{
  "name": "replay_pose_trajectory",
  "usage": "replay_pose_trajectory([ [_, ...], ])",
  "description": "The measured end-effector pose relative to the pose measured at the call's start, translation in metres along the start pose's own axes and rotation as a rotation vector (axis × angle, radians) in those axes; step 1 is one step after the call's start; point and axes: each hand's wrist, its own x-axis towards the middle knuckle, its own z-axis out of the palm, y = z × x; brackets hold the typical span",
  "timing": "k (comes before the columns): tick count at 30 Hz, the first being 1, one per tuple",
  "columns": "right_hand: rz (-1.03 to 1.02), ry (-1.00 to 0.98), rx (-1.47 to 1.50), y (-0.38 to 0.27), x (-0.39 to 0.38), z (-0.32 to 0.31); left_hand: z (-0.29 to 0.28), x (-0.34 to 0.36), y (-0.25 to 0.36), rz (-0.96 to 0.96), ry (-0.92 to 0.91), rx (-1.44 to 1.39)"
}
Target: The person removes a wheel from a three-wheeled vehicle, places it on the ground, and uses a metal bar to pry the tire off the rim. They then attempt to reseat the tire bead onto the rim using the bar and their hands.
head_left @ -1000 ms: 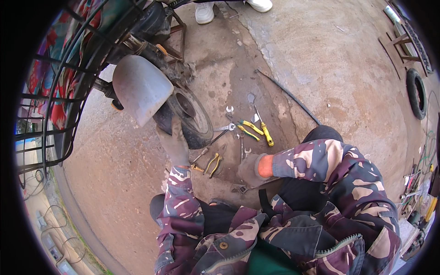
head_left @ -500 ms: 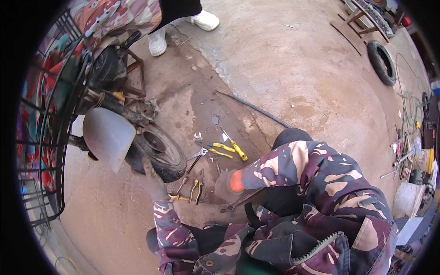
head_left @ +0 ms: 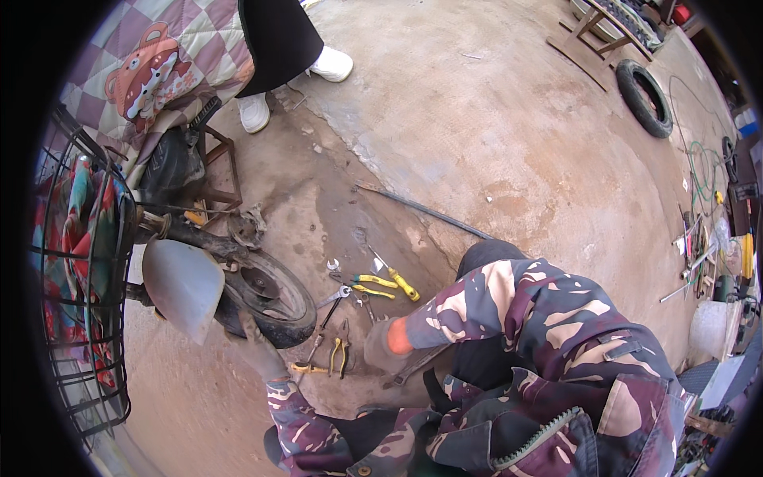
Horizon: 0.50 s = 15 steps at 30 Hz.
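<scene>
My grey-gloved left hand [head_left: 256,347] grips the lower-left side of a scooter wheel's black tyre [head_left: 290,328], beside a silver-grey mudguard [head_left: 181,286]. My grey-gloved right hand [head_left: 378,343] is low over the ground, its fingers hidden; what it holds, if anything, I cannot make out. Between and beyond my hands lie wrenches [head_left: 332,265], yellow-handled pliers [head_left: 373,291], a yellow screwdriver [head_left: 405,286] and another pair of pliers [head_left: 343,356]. A flat metal bar [head_left: 405,374] lies under my right forearm.
Another person's white shoes [head_left: 331,63] stand beyond the scooter, by a checked cover [head_left: 159,56]. A black wire basket [head_left: 87,302] is at left. A long rod [head_left: 421,207] crosses the floor; a loose tyre [head_left: 644,99], wooden stand [head_left: 604,36] and piled tools [head_left: 695,254] are at right.
My view has swung upward and rightward, so the scooter and tools sit lower and further left, and more of the other person shows. My left hand stays on the tyre.
</scene>
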Motion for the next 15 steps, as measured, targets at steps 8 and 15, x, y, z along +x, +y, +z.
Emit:
replay_pose_trajectory([
  [8, -0.007, -0.068, 0.054, 0.036, -0.012, 0.005, 0.005, 0.013, 0.011, 0.102, 0.135, 0.194],
  [15, -0.053, -0.056, 0.103, 0.053, -0.005, 0.014, 0.011, 0.005, 0.007, -0.1, 0.276, 0.445],
])
